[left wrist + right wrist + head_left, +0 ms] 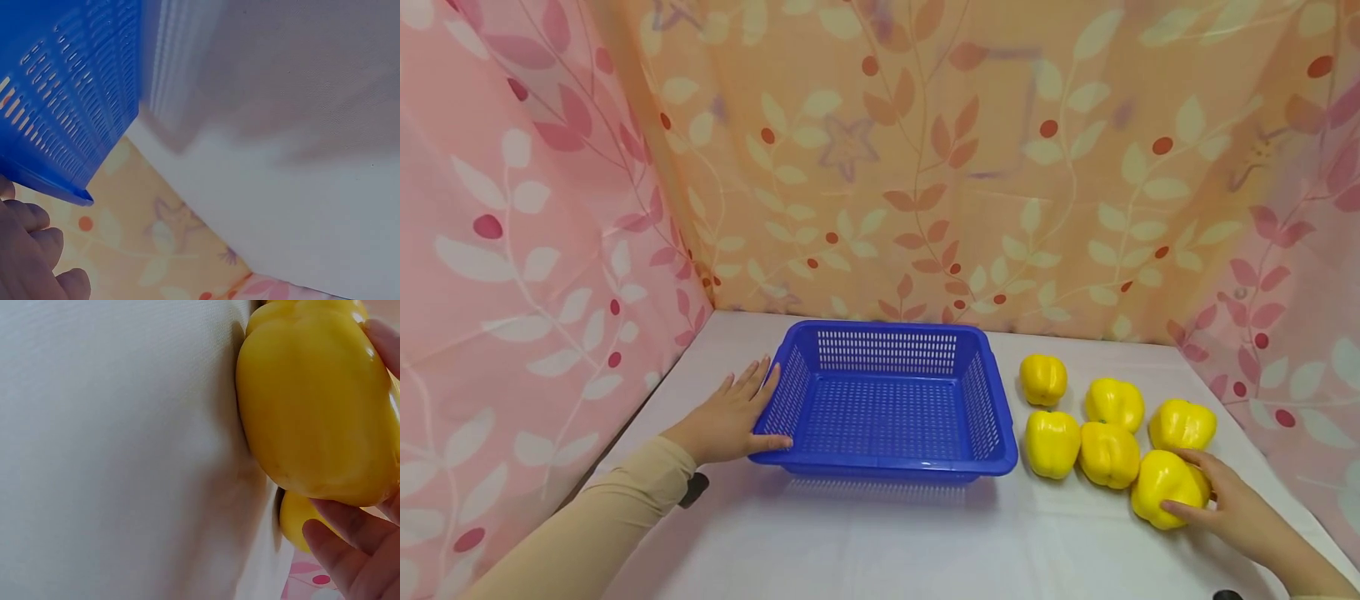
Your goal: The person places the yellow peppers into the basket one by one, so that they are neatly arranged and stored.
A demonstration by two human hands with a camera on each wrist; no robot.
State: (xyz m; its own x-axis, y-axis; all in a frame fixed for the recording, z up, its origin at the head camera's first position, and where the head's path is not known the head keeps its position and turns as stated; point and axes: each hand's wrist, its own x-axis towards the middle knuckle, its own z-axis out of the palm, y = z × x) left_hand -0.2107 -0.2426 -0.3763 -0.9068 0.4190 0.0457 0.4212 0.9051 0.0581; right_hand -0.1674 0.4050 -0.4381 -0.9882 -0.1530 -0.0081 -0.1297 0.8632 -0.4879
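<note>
A blue plastic basket [887, 467] with slotted walls stands upright on the table, with nothing inside it. My left hand [730, 415] rests at its left rim, fingers spread and thumb lying over the front left corner. In the left wrist view the fingertips [47, 240] show beside the rim of the basket [69, 125]. At the right, my right hand [1232, 504] holds a yellow bell pepper [1163, 492], thumb on the near side and fingers around the far side. The right wrist view shows this pepper [312, 406] low against the white cloth.
Several other yellow bell peppers [1052, 443] lie grouped between the basket and my right hand. White cloth [865, 550] covers the table. Floral curtains [925, 167] close off the back and both sides. A small dark object [694, 490] shows beneath my left wrist.
</note>
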